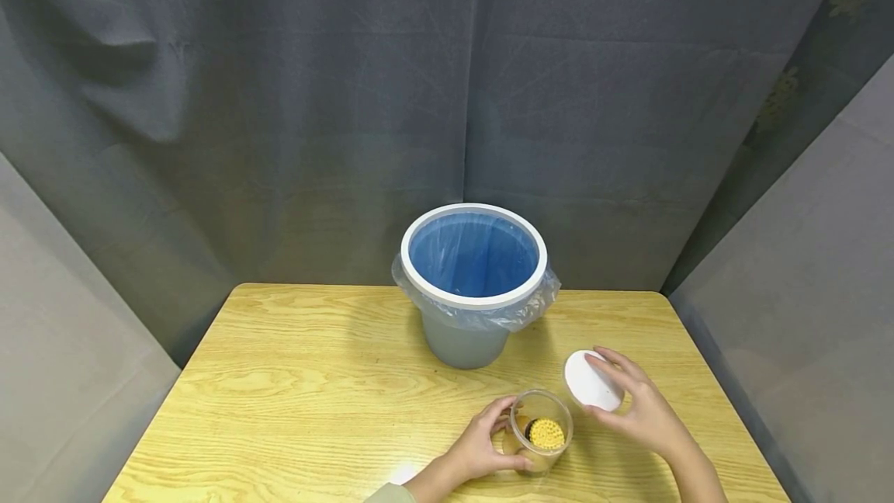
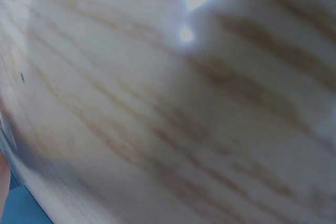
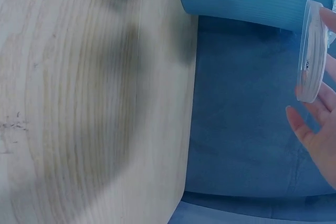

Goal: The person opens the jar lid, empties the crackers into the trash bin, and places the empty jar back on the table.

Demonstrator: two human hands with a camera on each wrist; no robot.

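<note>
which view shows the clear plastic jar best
The head view: the clear round plastic jar shows its open mouth there. The right wrist view crops it along the top; the left wrist view shows none clearly.

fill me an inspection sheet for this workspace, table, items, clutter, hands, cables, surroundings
Surface: wood-grain table, with small dark marks in the right wrist view.
Job's things: clear jar, upright and uncovered, with a bumpy yellow item and something dark inside; round white lid, held apart from the jar.
Clutter: one bin with a clear liner folded over its outside, standing behind the jar.
Hands: left hand grips the jar's side; right hand holds the lid by its edge.
Cables: nothing seen.
Surroundings: dark grey curtain behind, paler grey panels at both sides.
</note>
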